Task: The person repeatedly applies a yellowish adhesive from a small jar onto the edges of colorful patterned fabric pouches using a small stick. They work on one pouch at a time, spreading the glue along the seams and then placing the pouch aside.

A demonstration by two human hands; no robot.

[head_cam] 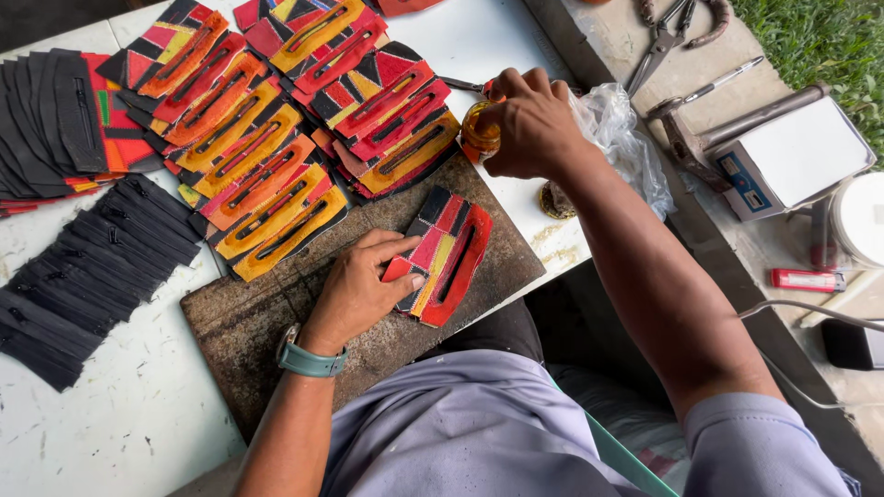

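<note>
The patchwork piece (442,253), red, yellow and black with a long slot along its red edge, lies on the dark work board (276,322) at the centre of the frame. Your left hand (364,285) rests flat on its left half, fingers spread narrowly, thumb and fingertips pressing the fabric down rather than gripping it. Keep that pressure close to the slot so the piece cannot slide on the board.

Your right hand (529,124), upper centre, is closed around a small amber jar (479,133); the fingers wrap its top, so whether it is open I cannot tell. Hold the jar upright and well over the white table (138,414).

Finished pieces (267,120) fan out in overlapping rows at the upper left, black zipper strips (87,276) lie at the far left, and a crumpled plastic bag (617,133) sits just right of the jar.
</note>
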